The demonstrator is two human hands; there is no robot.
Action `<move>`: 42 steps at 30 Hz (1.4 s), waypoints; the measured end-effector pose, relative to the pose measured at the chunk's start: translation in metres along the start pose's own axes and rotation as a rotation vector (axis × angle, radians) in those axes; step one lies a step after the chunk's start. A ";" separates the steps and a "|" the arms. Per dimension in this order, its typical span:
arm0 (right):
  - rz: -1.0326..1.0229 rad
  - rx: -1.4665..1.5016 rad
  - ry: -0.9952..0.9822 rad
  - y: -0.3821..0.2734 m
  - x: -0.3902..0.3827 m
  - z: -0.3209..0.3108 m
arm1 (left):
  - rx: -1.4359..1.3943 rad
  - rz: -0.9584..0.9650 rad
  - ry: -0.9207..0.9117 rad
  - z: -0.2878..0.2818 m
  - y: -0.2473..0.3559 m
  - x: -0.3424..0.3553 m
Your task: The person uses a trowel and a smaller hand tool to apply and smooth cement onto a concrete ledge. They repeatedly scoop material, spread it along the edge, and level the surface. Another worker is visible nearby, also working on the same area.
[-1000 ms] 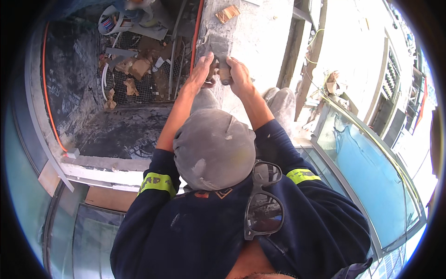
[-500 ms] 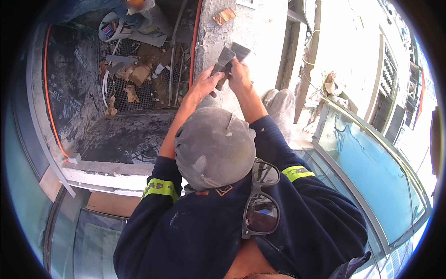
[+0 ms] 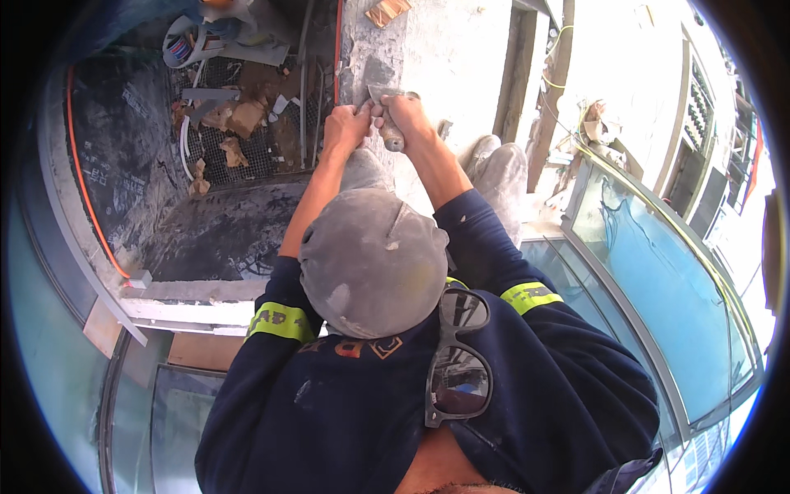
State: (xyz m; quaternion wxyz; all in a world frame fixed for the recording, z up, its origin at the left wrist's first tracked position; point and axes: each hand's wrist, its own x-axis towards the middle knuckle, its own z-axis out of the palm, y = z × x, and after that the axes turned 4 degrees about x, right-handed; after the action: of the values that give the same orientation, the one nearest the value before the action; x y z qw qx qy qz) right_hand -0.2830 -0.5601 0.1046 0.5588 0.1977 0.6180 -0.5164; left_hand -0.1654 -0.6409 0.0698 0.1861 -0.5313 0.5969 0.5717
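Note:
My right hand point(image 3: 411, 118) is closed around the handle of a putty knife point(image 3: 394, 143), whose butt end points back toward me. Its thin blade shows ahead of the knuckles, low over a pale concrete ledge point(image 3: 440, 49). Close beside it, my left hand point(image 3: 346, 130) is closed with its fingertips near the blade. Whatever that hand holds, if anything, is hidden behind its fingers. Just ahead of both hands lies a dark grey smear point(image 3: 378, 69) on the ledge. My dusty grey knee point(image 3: 374, 263) rises between my forearms.
Left of the ledge is a recess with mesh, torn cardboard point(image 3: 245, 119) and a white bucket point(image 3: 183, 41). An orange conduit point(image 3: 82, 177) runs along its dark wall. A brown scrap point(image 3: 387, 11) lies farther along the ledge. At right stands a framed glass panel point(image 3: 658, 263).
Two wide blades showed together between my hands earlier. Now my hands are slightly apart, the right has turned its knife so the handle points toward me, and the left has moved slightly left.

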 end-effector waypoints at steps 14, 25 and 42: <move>-0.048 -0.074 0.052 -0.044 0.038 0.049 | 0.331 0.111 0.060 -0.004 -0.004 0.008; -0.013 0.313 0.166 -0.009 0.011 0.030 | 0.328 0.235 0.124 -0.005 0.003 0.006; -0.169 0.153 0.003 -0.020 0.031 0.015 | 0.470 0.159 0.122 0.005 0.003 0.008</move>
State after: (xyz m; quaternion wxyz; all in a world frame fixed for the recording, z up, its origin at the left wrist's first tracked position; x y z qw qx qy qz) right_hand -0.3019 -0.5910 0.0872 0.4957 0.1876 0.5920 -0.6072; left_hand -0.1731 -0.6403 0.0634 0.2228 -0.4585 0.7633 0.3970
